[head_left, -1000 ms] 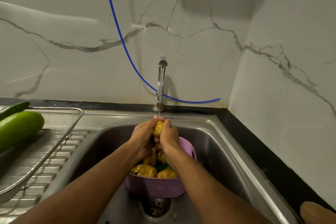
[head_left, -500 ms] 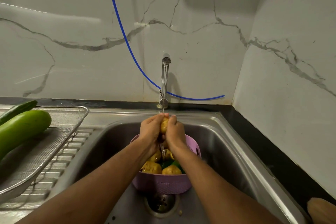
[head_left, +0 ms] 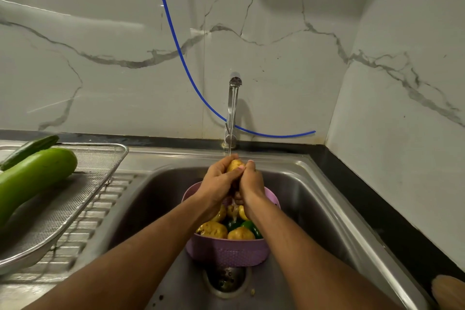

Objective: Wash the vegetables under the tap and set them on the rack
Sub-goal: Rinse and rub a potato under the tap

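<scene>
A yellow potato (head_left: 233, 165) is clasped between my left hand (head_left: 218, 181) and my right hand (head_left: 251, 181) under the thin stream from the steel tap (head_left: 232, 108). Water runs off my hands into a purple colander (head_left: 227, 250) standing in the steel sink (head_left: 314, 209). The colander holds several more potatoes (head_left: 212, 229) and a green pepper (head_left: 249, 228). On the left drainboard lies a wire mesh rack (head_left: 83, 199) with a big light-green gourd (head_left: 35, 178) and a dark cucumber (head_left: 30, 148) on it.
The sink drain (head_left: 226, 277) lies just in front of the colander. A blue hose (head_left: 181, 53) hangs down the marble wall behind the tap. A black counter strip (head_left: 372, 211) runs along the right, with a tan wooden object (head_left: 449, 293) at its near end.
Both hands keep hold of the potato under the stream and have shifted slightly around it. The view has drifted a little, so the sink and rack sit further right in frame.
</scene>
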